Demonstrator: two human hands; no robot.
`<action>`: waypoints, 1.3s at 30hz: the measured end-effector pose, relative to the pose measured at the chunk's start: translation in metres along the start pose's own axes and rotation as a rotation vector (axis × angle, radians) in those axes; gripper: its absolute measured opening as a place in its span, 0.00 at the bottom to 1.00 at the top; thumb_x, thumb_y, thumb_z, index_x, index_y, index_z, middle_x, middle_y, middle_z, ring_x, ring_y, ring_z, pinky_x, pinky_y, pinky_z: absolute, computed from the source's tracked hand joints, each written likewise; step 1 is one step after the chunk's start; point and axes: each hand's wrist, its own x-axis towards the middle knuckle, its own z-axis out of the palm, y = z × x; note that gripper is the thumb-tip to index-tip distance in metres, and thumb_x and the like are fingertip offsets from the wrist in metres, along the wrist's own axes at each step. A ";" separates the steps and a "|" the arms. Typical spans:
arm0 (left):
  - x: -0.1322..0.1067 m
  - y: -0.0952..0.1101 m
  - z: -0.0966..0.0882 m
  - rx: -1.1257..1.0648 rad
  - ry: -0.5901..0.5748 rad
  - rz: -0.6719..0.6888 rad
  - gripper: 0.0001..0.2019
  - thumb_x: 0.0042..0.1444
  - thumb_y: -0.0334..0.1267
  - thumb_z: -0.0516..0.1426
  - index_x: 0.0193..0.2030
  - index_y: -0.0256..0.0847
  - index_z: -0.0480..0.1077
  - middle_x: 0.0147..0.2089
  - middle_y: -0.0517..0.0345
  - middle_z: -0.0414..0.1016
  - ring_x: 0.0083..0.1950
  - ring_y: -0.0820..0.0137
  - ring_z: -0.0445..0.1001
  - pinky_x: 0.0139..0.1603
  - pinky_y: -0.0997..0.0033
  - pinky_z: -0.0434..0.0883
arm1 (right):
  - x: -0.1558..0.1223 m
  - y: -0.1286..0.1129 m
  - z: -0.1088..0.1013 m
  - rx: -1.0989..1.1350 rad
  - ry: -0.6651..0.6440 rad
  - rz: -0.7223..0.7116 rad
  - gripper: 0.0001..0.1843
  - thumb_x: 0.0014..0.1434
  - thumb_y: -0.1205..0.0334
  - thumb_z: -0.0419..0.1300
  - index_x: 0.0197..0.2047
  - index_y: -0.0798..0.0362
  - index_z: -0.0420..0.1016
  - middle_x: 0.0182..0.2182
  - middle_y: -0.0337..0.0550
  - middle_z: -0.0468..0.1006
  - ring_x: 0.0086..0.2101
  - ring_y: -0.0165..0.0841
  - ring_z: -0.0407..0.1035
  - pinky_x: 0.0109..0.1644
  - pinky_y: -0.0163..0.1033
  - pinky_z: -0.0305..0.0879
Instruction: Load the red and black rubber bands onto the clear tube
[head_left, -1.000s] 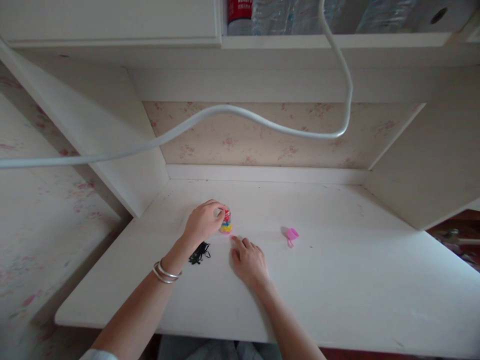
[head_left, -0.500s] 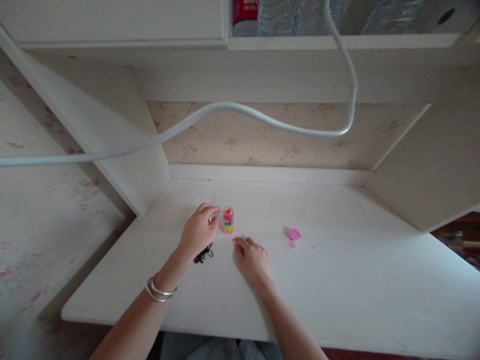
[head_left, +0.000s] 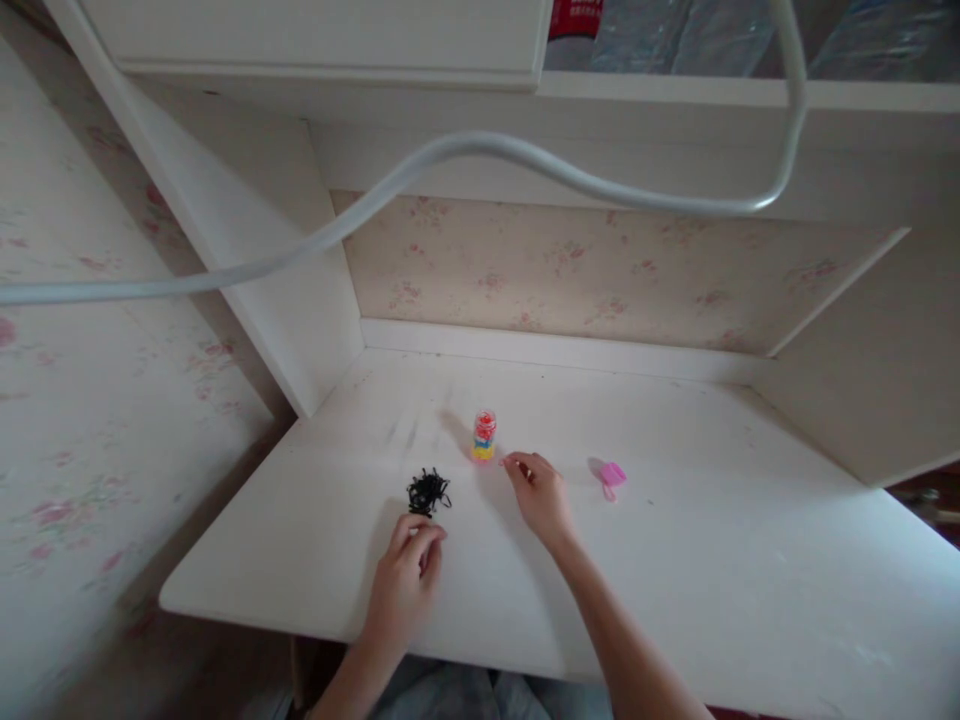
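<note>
A small clear jar (head_left: 484, 437) stands upright on the desk, filled with red, blue and yellow bands. Just to its right, my right hand (head_left: 541, 490) pinches a thin red rubber band (head_left: 503, 461) between thumb and fingertips, beside the jar's base. Nearer to me lies a tangled pile of black rubber bands (head_left: 428, 491). My left hand (head_left: 409, 570) rests at the near side of that pile, its fingers loosely bent and apart, with nothing visible in them.
A pink lid-like piece with a loop (head_left: 613, 474) lies on the white desk (head_left: 720, 560) to the right. In front of the upper shelf a thick white cable (head_left: 480, 146) hangs across the view. Above, wrapped bottles (head_left: 645, 35) sit on the shelf.
My left hand has drawn back from beside the jar toward me, uncovering the black pile. My right hand has moved forward, bringing the red band close to the jar. The view has shifted.
</note>
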 end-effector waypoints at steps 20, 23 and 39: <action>-0.001 -0.005 -0.005 -0.009 -0.012 0.002 0.11 0.61 0.39 0.47 0.40 0.45 0.70 0.46 0.53 0.68 0.28 0.75 0.70 0.33 0.73 0.70 | 0.069 -0.055 -0.012 -0.256 -0.069 -0.125 0.14 0.60 0.61 0.52 0.39 0.47 0.80 0.33 0.39 0.75 0.33 0.28 0.69 0.39 0.32 0.59; -0.001 -0.007 -0.004 -0.008 -0.001 0.009 0.11 0.61 0.39 0.47 0.40 0.45 0.70 0.46 0.54 0.68 0.29 0.76 0.70 0.32 0.74 0.70 | 0.065 -0.057 -0.016 -0.259 -0.059 -0.134 0.16 0.60 0.64 0.50 0.42 0.48 0.79 0.36 0.41 0.74 0.35 0.28 0.69 0.42 0.33 0.60; -0.001 -0.008 -0.003 0.041 0.006 0.063 0.11 0.61 0.39 0.48 0.39 0.43 0.70 0.44 0.54 0.69 0.27 0.77 0.70 0.31 0.75 0.70 | 0.056 -0.075 -0.021 -0.732 -0.342 -0.156 0.24 0.55 0.66 0.50 0.51 0.37 0.72 0.43 0.42 0.67 0.35 0.35 0.69 0.35 0.38 0.58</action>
